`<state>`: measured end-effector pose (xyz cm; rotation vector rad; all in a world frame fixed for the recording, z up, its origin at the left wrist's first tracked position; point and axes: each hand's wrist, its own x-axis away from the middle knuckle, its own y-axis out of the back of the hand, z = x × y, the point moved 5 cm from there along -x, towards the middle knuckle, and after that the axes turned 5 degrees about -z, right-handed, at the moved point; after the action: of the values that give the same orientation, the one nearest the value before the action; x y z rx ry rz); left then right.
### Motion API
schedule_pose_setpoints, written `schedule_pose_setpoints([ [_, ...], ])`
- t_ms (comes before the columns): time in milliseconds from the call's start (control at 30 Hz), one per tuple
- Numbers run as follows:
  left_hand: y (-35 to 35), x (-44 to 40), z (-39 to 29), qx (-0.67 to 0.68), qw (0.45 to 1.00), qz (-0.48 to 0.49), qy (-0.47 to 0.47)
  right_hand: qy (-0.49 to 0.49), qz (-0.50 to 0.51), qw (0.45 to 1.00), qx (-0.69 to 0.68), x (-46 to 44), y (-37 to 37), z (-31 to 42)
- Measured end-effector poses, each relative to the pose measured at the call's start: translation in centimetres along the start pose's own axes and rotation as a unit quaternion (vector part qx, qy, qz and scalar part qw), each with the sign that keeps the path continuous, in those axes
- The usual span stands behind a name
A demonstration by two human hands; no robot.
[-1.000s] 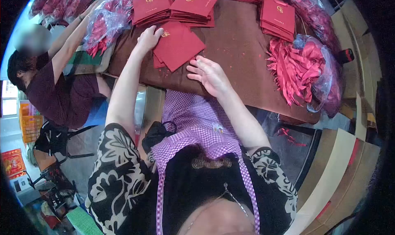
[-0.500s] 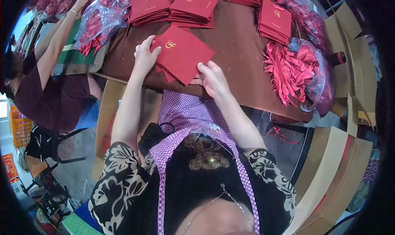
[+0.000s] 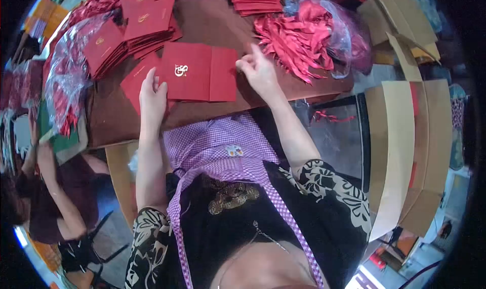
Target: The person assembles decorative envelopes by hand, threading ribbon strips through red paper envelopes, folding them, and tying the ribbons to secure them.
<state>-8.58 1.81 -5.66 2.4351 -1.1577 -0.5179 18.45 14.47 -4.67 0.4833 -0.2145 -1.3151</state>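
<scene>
Resting left hand [image 3: 153, 99], fingers parted, at left edge of red folder [image 3: 192, 74], likely steadying it on brown table [image 3: 210, 23] | holding right hand [image 3: 259, 75] half-curled beside opposite edge, grip unclear

One camera, worn on the person's head, looks forward and steeply down. The chest [image 3: 217, 228] and apron [image 3: 212, 137] are nearest, filling the lower middle; the desk [image 3: 207, 21] lies farther off, across the top, its edge slanting up rightward. The wide, round view bends towards dark corners, taking in a co-worker [image 3: 61, 198] at left and cartons [image 3: 430, 152] at right.
</scene>
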Motion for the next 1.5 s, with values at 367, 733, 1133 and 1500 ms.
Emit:
schedule_pose_setpoints([
  [367, -1.5, -0.5, -1.9, -0.268, 0.951, -0.045, -0.151, 0.138, -0.205, 0.925, 0.29, 3.6, 13.2, -3.5],
  [733, -2.4, -2.4, -0.7, -0.269, 0.954, -0.083, -0.105, 0.165, -0.231, 0.878, 0.386, 5.1, 12.8, -8.2],
  [1133, 3.0, -2.9, -3.7, -0.053, 0.997, -0.051, -0.002, 0.103, -0.202, 0.906, 0.358, 4.5, 13.5, -8.3],
  [1500, 7.7, -1.2, -7.6, 0.081, 0.992, -0.088, -0.034, 0.184, -0.224, 0.878, 0.38, 4.0, 12.1, -7.1],
])
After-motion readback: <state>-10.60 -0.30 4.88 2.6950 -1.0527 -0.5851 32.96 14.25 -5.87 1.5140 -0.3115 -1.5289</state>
